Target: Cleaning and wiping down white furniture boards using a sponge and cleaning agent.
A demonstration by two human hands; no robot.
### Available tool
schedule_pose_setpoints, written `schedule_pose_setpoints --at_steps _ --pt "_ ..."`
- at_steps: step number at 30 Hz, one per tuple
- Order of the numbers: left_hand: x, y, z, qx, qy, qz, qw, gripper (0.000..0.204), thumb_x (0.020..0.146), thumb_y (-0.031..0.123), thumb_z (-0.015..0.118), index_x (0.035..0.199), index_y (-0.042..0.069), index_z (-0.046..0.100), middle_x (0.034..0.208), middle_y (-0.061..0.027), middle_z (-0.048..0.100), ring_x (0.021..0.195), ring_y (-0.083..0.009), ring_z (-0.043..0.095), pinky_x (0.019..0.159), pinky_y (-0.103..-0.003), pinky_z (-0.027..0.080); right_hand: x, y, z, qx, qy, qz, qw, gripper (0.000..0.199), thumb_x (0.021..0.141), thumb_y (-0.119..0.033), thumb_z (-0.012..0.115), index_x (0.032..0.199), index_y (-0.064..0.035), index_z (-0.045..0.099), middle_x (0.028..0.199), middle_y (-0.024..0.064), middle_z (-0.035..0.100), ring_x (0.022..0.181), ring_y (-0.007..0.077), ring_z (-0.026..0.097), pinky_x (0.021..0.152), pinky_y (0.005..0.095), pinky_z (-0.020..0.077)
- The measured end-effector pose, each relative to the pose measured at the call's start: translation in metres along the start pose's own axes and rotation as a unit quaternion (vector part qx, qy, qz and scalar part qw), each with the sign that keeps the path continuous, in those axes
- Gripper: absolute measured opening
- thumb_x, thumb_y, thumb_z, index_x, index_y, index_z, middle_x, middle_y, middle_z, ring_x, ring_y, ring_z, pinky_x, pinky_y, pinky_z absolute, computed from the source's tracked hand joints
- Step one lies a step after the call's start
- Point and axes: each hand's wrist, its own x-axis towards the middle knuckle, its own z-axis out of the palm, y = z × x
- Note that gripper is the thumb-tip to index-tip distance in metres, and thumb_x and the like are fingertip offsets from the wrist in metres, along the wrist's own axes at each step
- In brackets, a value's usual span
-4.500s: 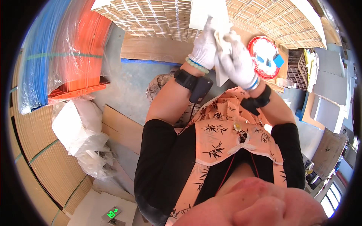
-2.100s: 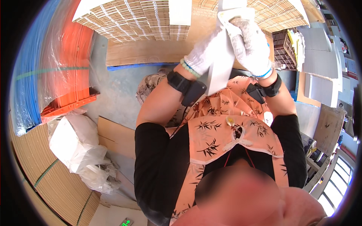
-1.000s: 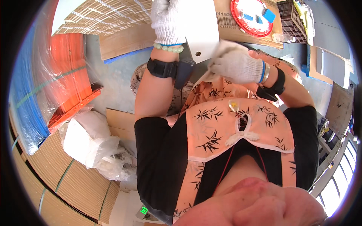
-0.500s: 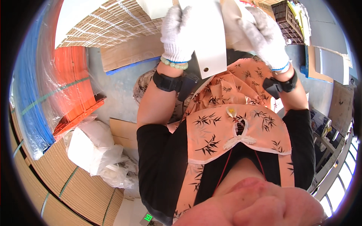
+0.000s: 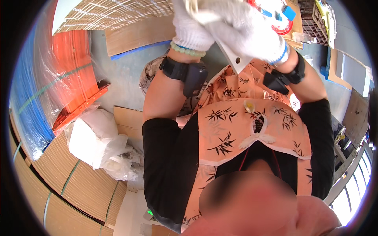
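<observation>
Head view: both gloved hands, left hand and right hand, grip the white card, fingers closed, steadying it from both sides.

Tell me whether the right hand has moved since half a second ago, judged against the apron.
Yes. The right hand has crossed leftward over the white card and now overlaps the left hand, above the orange apron.
</observation>
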Motion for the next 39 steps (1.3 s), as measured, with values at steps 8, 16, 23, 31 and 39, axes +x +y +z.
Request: schedule_pose_setpoints --at_steps 8,16,23,31,39 --pt "0.000 0.036 0.001 -0.029 -0.161 0.089 0.982 0.102 0.094 0.080 0.042 0.157 0.001 0.027 0.151 -0.0251 0.038 0.139 -0.0465 0.040 0.117 -0.058 0.036 -0.057 0.066 0.004 -0.260 -0.355 0.045 0.897 0.043 0.093 -0.016 0.063 0.134 -0.0282 0.064 0.104 0.0092 0.072 0.093 0.0311 0.070 0.080 0.0383 0.0571" --pt "-0.001 0.004 -0.003 0.008 -0.005 -0.024 1.000 0.093 0.098 0.068 0.048 0.155 -0.004 0.029 0.150 -0.0270 0.045 0.136 -0.0447 0.048 0.119 -0.056 0.036 -0.041 0.052 -0.089 -0.177 0.201 -0.044 0.962 0.026 0.097 -0.009 0.064 0.122 0.0003 0.066 0.116 0.0173 0.069 0.102 0.0250 0.068 0.089 0.0334 0.0554" --pt "-0.013 -0.007 -0.021 0.610 -0.138 0.170 0.762 0.037 0.108 0.030 0.047 0.123 0.001 0.065 0.103 -0.0119 0.074 0.096 -0.0208 0.070 0.084 -0.032 0.058 0.041 0.024 -0.083 -0.542 0.188 -0.459 0.679 0.039 0.093 -0.017 0.070 0.130 -0.0034 0.066 0.125 0.0180 0.066 0.104 0.0318 0.069 0.092 0.0394 0.0554" --pt "-0.029 0.023 -0.009 0.662 -0.241 0.087 0.705 0.037 0.099 0.023 0.058 0.130 0.004 0.064 0.126 -0.0139 0.069 0.108 -0.0268 0.068 0.093 -0.036 0.053 0.132 -0.051 -0.133 -0.133 0.253 -0.378 0.881 0.033 0.098 -0.007 0.061 0.130 -0.0005 0.064 0.116 0.0164 0.069 0.107 0.0321 0.066 0.093 0.0367 0.0526" --pt "-0.027 0.027 0.017 0.675 -0.210 0.202 0.678 0.035 0.102 0.021 0.053 0.127 0.001 0.065 0.123 -0.0148 0.069 0.113 -0.0263 0.066 0.096 -0.037 0.052 0.173 -0.081 -0.087 -0.267 0.218 -0.452 0.823 0.048 0.091 -0.019 0.071 0.135 -0.0025 0.060 0.123 0.0226 0.064 0.116 0.0382 0.063 0.102 0.0454 0.0497"
